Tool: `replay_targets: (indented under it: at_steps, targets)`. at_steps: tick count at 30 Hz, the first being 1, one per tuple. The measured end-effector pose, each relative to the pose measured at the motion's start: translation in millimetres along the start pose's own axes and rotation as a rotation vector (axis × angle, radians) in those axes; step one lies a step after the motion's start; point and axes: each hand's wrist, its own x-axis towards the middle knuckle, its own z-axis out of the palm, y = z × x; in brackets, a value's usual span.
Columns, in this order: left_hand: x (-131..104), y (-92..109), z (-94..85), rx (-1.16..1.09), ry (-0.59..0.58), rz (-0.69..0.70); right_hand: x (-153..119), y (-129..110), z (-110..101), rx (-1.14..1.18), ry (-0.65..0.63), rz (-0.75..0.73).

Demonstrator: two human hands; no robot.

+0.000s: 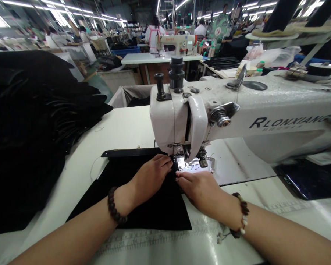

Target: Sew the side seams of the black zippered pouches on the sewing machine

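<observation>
A black fabric piece (151, 206) lies on the sewing table, its right edge running up to the presser foot of a white sewing machine (179, 121). My left hand (151, 173) rests on top of this fabric with its fingers pressed together, the tips gripping it just left of the needle area. On the other side, my right hand (200, 187) is closed in a pinch at the fabric's right edge, in front of the metal needle plate (193, 166). A folded black strip (132, 152) lies along the fabric's far edge. The needle tip is hidden.
A large heap of black fabric pieces (30, 136) covers the left side. On the right lies a dark phone (314, 180). Ruler markings (154, 237) run along the table front. Beyond stand another sewing machine (176, 42), a green fan (217, 29) and several people.
</observation>
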Motion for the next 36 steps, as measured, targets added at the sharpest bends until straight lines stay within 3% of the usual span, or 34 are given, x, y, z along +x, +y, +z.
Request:
replay_targets:
  at_steps: [7,14,19,24,27,32,36]
  targets:
    - [4.1,-7.7,1.4,-0.040,-0.027,-0.028,6.5,2.6,-3.8,-0.044,-0.041,0.063]
    - [9.3,-11.6,1.0,-0.067,-0.034,-0.071,9.7,6.0,0.1,-0.042,0.005,0.068]
    - [10.1,-13.1,-8.6,-0.052,-0.101,-0.064,9.5,9.8,-3.5,0.010,0.032,0.080]
    - [-16.6,7.3,-34.5,-0.021,-0.166,-0.097,-22.0,42.2,-27.5,0.223,0.056,-0.004]
    - [-38.9,27.1,-42.6,-0.010,-0.176,-0.031,-39.6,61.1,-37.1,0.290,0.023,0.037]
    - [-52.8,43.6,-36.5,-0.015,-0.064,0.029,-29.1,59.3,-31.8,0.240,0.063,0.036]
    - [-51.6,42.8,-32.4,-0.070,0.076,0.106,-4.8,42.3,-12.2,0.120,0.295,0.223]
